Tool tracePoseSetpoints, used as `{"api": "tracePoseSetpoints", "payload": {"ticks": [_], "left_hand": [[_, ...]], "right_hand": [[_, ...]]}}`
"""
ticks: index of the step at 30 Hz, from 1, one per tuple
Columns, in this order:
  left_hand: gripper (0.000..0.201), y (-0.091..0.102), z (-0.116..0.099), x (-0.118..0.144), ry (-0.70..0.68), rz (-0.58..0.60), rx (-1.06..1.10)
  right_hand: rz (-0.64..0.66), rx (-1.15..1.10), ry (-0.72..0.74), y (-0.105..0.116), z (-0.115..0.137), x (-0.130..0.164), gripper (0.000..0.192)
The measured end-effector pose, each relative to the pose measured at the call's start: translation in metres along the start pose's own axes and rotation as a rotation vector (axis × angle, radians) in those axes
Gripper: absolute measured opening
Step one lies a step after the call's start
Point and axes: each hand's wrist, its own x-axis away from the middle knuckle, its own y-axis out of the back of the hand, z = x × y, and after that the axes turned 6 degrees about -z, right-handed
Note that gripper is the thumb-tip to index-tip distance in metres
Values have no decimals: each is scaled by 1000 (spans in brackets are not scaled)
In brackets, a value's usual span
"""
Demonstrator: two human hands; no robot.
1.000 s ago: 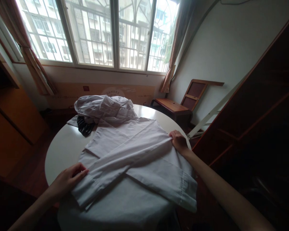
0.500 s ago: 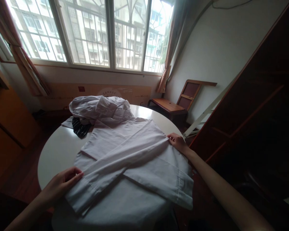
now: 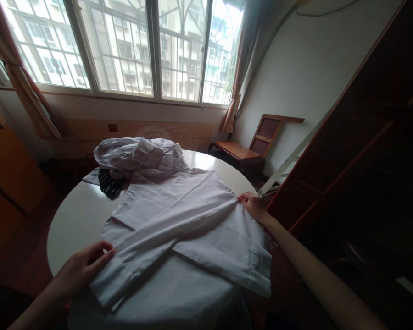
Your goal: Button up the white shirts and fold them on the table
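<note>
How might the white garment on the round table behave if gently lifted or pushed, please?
The white garment would probably sag, as its cloth lies in soft creases. It seems light for its spread, since the layers look thin. It may slide readily, because the round table looks glossy.

One bare left hand (image 3: 84, 268), lower left; one bare right hand (image 3: 253, 207), right of centre. Spread white cloth garment (image 3: 184, 217), centre: one. Round glossy white table (image 3: 74, 224): one. Orange-brown fabric curtains (image 3: 30, 98), upper frame: two.
</note>
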Motion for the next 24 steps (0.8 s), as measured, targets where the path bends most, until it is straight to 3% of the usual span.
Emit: {"api": "tracePoseSetpoints", "payload": {"ticks": [5, 7, 9, 11, 13, 16, 24], "left_hand": [[45, -3, 1, 6, 17, -112, -114], [46, -7, -2, 12, -88, -245, -137], [42, -12, -6, 19, -283, -337, -134], [35, -17, -12, 27, -454, -285, -131], [29, -21, -17, 33, -519, -161, -141], [24, -23, -25, 38, -508, -66, -127], [24, -18, -38, 42, -379, -4, 15]], "right_hand": [[46, 243, 38, 9, 22, -7, 18], [18, 243, 44, 9, 30, -13, 16], [-10, 189, 92, 5, 35, -18, 16], [0, 108, 153, -2, 36, -21, 18], [39, 49, 204, -11, 34, -21, 20], [56, 15, 251, -22, 29, -18, 20], [52, 8, 268, -23, 27, -17, 22]]}}
